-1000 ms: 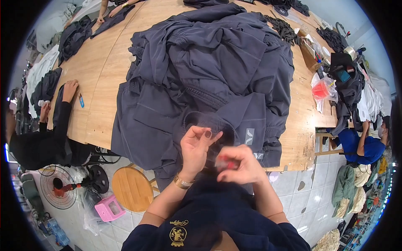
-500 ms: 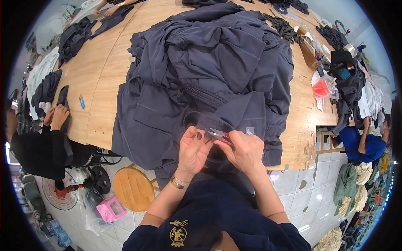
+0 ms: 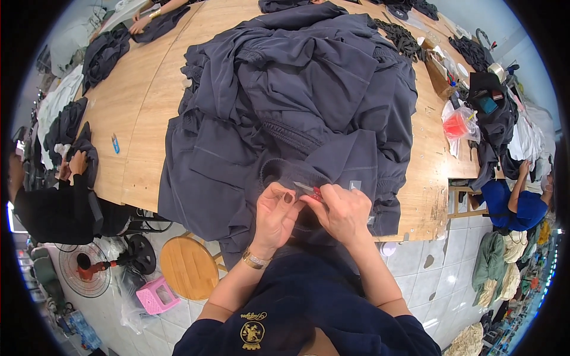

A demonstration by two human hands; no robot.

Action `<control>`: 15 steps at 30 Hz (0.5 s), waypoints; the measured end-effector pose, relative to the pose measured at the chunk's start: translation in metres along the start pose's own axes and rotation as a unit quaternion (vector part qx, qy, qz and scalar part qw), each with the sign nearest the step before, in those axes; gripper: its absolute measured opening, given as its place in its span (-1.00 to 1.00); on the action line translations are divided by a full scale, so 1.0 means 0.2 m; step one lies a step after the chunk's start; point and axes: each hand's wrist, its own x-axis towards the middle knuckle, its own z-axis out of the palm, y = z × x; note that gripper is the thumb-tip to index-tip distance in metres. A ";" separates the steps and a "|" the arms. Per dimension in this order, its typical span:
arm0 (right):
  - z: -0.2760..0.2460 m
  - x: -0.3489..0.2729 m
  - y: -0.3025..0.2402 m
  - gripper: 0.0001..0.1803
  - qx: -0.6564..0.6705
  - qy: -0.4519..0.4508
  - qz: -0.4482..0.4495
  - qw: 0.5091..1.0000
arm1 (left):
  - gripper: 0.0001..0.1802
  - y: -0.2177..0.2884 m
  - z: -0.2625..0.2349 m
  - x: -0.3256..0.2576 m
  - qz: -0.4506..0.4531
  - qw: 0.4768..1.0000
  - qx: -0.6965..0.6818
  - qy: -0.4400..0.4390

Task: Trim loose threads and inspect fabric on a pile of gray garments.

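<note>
Working close to the body, the left hand (image 3: 278,215) and the right hand (image 3: 344,210) meet just over the near edge of the heap of dark grey garments (image 3: 297,101); the left hand is curled, its fingertips pinching a fold of the grey cloth, a gold bracelet (image 3: 255,260) at the wrist; the right hand is closed around a small red-handled cutting tool (image 3: 313,191), whose thin pale tip points up and to the left, toward the left hand's fingers; the tool's long axis runs slantwise from the right hand across the gap between the two, so the pinched cloth lies just left of the tip, and the right hand is the one on the tool.

Taking the heap as landmark: below it and to the left stands a round wooden stool (image 3: 189,267), with a small pink plastic stool (image 3: 157,295) and a floor fan (image 3: 86,270) further left on the tiled floor; the heap rests on a long pale wooden worktop (image 3: 142,118), covering most of its middle; on the bare wood left of the heap lies a small blue object (image 3: 115,143), too small to tell; left again, a person in black (image 3: 53,204) sits handling dark cloth; right of the heap sits a clear bag with something red (image 3: 458,126) inside, and beyond the worktop's right edge a person in a blue top (image 3: 513,204); at the far left corner another pair of hands rests on dark fabric.
</note>
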 end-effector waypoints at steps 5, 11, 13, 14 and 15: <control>-0.02 -0.01 0.00 -0.60 0.046 -0.012 0.030 0.998 | -0.88 -0.01 -0.02 0.00 0.013 0.999 0.008 -0.036; -0.04 -0.02 0.01 -0.61 0.333 -0.015 0.251 0.909 | -0.49 -0.01 0.04 0.01 0.050 0.998 0.014 -0.028; -0.04 -0.02 0.01 -0.61 0.334 -0.021 0.257 0.907 | -0.45 -0.04 0.02 0.01 0.086 0.981 0.173 0.008; -0.04 -0.02 0.00 -0.61 0.337 -0.028 0.261 0.904 | -0.45 -0.05 0.01 0.01 0.087 0.981 0.174 0.008; -0.04 -0.01 0.00 -0.61 0.338 -0.027 0.261 0.904 | -0.51 -0.06 -0.01 0.00 0.089 0.975 0.202 0.015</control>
